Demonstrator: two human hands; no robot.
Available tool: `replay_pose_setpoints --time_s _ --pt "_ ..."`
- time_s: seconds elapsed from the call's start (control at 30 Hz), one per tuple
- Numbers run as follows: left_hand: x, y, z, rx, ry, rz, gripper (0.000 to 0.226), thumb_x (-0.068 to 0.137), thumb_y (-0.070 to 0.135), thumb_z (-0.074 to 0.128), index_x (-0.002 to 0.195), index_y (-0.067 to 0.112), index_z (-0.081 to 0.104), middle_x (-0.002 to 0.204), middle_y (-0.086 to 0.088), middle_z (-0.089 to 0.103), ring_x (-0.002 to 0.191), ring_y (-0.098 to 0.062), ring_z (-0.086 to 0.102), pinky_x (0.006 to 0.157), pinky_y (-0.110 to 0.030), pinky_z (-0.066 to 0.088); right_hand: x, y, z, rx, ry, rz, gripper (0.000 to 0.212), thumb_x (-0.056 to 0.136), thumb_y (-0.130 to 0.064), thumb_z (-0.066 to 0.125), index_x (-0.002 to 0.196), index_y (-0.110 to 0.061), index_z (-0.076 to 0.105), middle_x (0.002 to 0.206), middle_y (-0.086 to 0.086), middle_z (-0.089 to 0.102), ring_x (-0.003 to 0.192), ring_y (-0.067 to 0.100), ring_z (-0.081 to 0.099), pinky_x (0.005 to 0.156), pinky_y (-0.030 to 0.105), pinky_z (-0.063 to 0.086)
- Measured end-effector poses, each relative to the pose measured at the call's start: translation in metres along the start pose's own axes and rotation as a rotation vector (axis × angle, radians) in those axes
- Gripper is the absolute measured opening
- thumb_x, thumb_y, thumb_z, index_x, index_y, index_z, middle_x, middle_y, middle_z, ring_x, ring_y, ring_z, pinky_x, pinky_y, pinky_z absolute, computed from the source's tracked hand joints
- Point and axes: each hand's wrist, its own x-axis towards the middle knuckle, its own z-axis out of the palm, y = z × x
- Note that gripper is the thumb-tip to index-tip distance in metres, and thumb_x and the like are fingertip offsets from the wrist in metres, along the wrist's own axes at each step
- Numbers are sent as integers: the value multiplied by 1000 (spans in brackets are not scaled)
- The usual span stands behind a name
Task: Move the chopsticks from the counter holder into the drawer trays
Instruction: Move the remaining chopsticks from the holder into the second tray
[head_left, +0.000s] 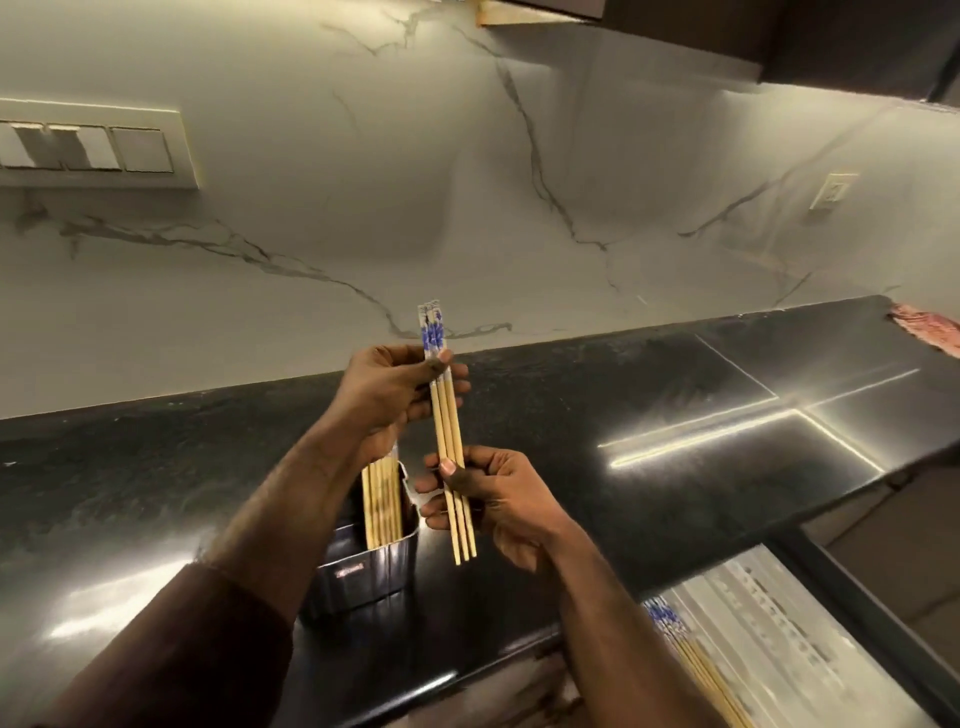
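A small bundle of bamboo chopsticks (448, 421) with blue-patterned tops stands nearly upright above the black counter. My left hand (395, 395) pinches the bundle near its patterned top, and my right hand (493, 493) grips it near the thin lower ends. Below my left hand a dark metal holder (363, 571) sits on the counter with several more chopsticks (382, 499) standing in it. At the lower right an open drawer holds pale trays (769, 639), with several chopsticks (696, 665) lying in the left tray.
The black stone counter (597, 415) runs left to right, its front edge just above the drawer. A marble backsplash (467, 182) rises behind, with a switch panel (88, 145) at left. A reddish cloth (930, 327) lies at the counter's far right.
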Motion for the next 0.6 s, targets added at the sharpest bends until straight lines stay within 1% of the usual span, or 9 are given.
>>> replay_pose_setpoints --time_s 0.1,0.2,0.27,0.43,0.5,0.6 --pt "-8 -21 36 42 -51 -45 24 91 12 62 109 -5 64 93 -19 73 81 -26 75 69 -33 62 -29 1 -28 15 50 11 26 93 -14 65 114 1 68 101 22 72 81 29 71 79 43 60" --pt "-17 -38 73 65 -64 -62 22 91 12 62 107 -3 65 90 -17 74 81 -26 75 68 -34 62 -70 0 -58 23 79 48 35 89 -15 67 118 6 64 99 22 71 80 29 71 77 42 61" --pt "-26 -50 103 66 -65 -63 20 91 11 62 105 -2 65 90 -17 74 82 -26 75 71 -36 62 -105 0 -82 17 96 62 41 86 -16 69 119 8 63 100 24 71 82 29 71 77 41 62" --pt "-60 -84 186 86 -82 -66 23 91 12 63 108 -3 64 94 -19 74 86 -28 74 76 -39 61 -198 -3 -143 -21 147 80 29 93 -3 61 119 7 64 98 21 72 80 25 72 76 37 63" --pt "-77 -101 225 80 -78 -73 24 91 13 62 109 -3 65 97 -20 74 87 -28 74 77 -39 61 -236 -5 -167 -26 160 79 27 93 -2 59 118 6 64 95 19 72 78 25 72 76 37 62" --pt "-96 -122 275 45 -66 -89 24 91 11 61 110 -2 65 100 -20 73 89 -29 74 74 -38 61 -279 -8 -201 -43 200 83 24 94 -2 58 116 3 65 92 17 73 79 25 70 77 38 61"
